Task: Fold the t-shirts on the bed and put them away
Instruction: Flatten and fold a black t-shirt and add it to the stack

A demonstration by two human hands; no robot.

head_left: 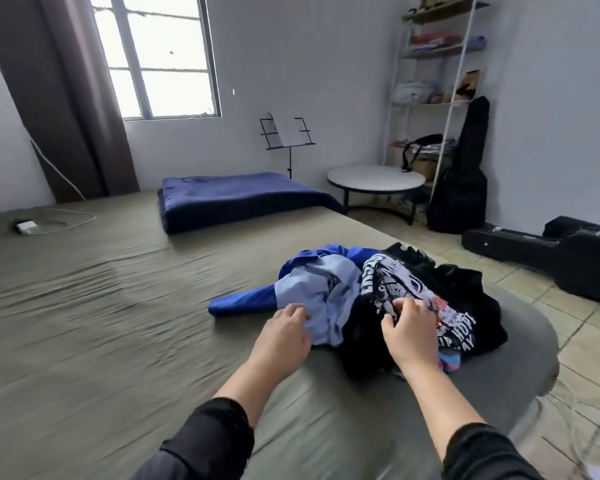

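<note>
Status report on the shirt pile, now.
Left hand grips light blue shirt. Right hand pinches black printed shirt. Pile unfolded on bed. Nothing in the way.

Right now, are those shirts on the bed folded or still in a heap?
Still in a heap: the t-shirts lie crumpled and overlapping on the bed, none flat or squared.

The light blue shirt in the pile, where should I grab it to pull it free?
Take the light blue shirt by its loose near hem, coming from the left with the left hand. That edge lies exposed on the bed; its right side tucks under the black printed shirt.
</note>
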